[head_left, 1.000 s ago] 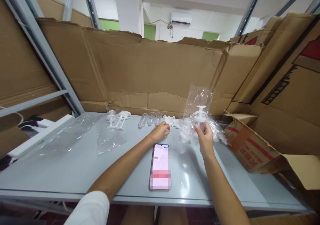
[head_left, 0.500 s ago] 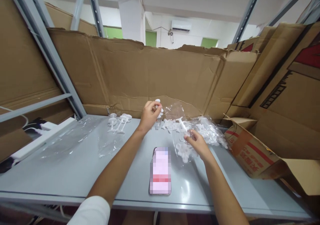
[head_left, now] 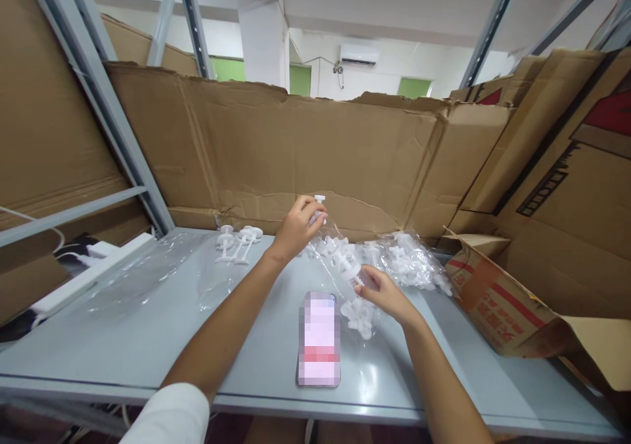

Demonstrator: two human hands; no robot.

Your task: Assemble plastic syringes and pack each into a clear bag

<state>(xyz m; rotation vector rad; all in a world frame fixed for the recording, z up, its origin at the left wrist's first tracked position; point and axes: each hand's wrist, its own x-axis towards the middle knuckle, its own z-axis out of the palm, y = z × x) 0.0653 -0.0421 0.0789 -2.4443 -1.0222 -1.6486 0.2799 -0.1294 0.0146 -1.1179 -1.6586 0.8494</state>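
My left hand (head_left: 296,224) is raised above the grey table (head_left: 148,339), its fingers pinched on a small white plastic piece (head_left: 319,201) and the top edge of a clear plastic bag (head_left: 340,260). My right hand (head_left: 382,293) is lower, closed on the bag's lower part, which has a white plunger-like part inside. Small white parts (head_left: 357,316) lie loose just under that hand. A phone (head_left: 319,339) lies face up in front of me between my forearms.
A pile of white parts in clear bags (head_left: 409,260) lies at the back right. Three white plungers (head_left: 236,240) stand at the back left beside empty clear bags (head_left: 148,266). Cardboard walls surround the table; an open carton (head_left: 497,293) sits right, a power strip (head_left: 83,280) left.
My left hand rose from the table with a small white piece and took the bag's top. My right hand came down towards the table with the bag.
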